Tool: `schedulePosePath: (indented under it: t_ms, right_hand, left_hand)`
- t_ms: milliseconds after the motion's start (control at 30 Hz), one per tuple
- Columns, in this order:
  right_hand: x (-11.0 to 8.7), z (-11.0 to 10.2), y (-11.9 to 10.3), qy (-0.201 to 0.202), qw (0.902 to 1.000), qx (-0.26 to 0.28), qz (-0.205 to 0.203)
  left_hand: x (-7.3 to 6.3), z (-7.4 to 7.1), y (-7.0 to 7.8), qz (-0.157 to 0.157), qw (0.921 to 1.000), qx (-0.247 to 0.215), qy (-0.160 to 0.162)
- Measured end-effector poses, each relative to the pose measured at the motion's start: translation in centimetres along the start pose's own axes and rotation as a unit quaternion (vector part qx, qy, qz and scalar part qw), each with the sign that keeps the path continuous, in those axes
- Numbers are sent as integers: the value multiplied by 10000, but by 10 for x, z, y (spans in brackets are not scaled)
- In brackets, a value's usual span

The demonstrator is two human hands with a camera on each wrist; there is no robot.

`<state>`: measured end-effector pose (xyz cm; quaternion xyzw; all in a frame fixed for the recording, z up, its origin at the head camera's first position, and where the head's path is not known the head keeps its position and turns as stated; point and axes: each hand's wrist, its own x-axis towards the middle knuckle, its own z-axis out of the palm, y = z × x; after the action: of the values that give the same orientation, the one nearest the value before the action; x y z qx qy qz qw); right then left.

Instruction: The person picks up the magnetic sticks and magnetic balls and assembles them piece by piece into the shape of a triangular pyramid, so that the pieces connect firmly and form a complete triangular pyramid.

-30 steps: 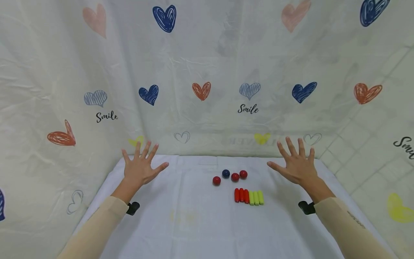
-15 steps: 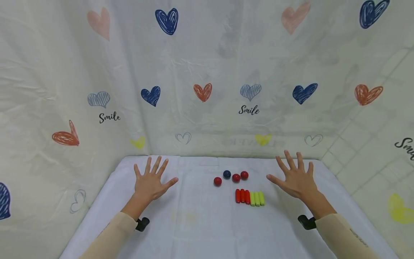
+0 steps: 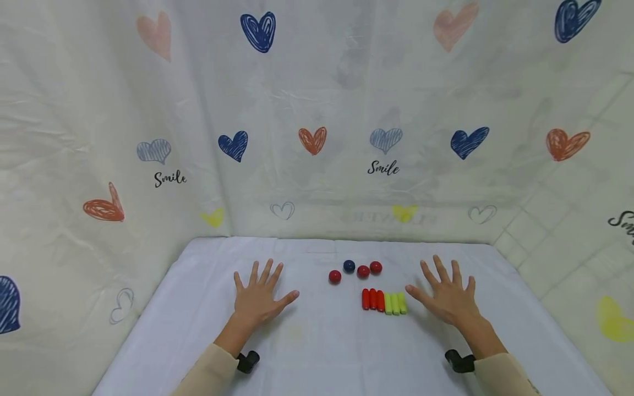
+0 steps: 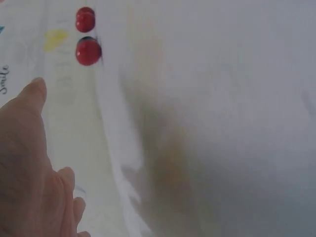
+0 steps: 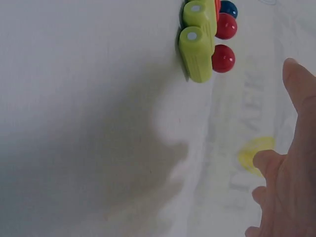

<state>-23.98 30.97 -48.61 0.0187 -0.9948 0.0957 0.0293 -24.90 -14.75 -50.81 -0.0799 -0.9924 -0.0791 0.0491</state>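
My left hand [image 3: 256, 302], fingers spread, is held over the left half of the white table, holding nothing. On the other side, my right hand [image 3: 449, 300] is spread the same way, nearest to three yellow-green sticks [image 3: 395, 303]. Three red sticks [image 3: 373, 300] lie side by side directly left of them. Behind the sticks are a dark blue ball [image 3: 349, 266] and three red balls [image 3: 334, 276]. The right wrist view shows the ends of yellow-green sticks [image 5: 197, 49] close up, balls beyond them. Red balls [image 4: 88, 52] appear in the left wrist view.
A white cloth covers the table [image 3: 317, 352]. Behind it and along both sides hangs a pale curtain [image 3: 327, 181] printed with hearts and words. Black wrist cameras [image 3: 247, 362] sit at both sleeves.
Both hands have come down and nearer over the table, fingers still spread. The left hand has also moved right, toward the middle. The balls and sticks stay where they were.
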Motion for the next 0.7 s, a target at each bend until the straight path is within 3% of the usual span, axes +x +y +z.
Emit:
schedulePosePath:
  t_ms: [167, 367, 533, 700]
  right_hand:
    - [-2, 11, -7, -182, 9984, 508, 189]
    - [-2, 13, -16, -517, 9923, 1081, 324]
    - [2, 14, -19, -614, 9869, 1480, 195]
    - [5, 15, -20, -842, 9758, 2007, 199]
  left_hand:
    - [3, 12, 27, 28, 9994, -350, -51]
    - [14, 19, 57, 199, 9933, -1125, 177]
    - [26, 21, 75, 251, 9822, -1811, 430]
    - [38, 25, 89, 208, 9658, -2556, 389]
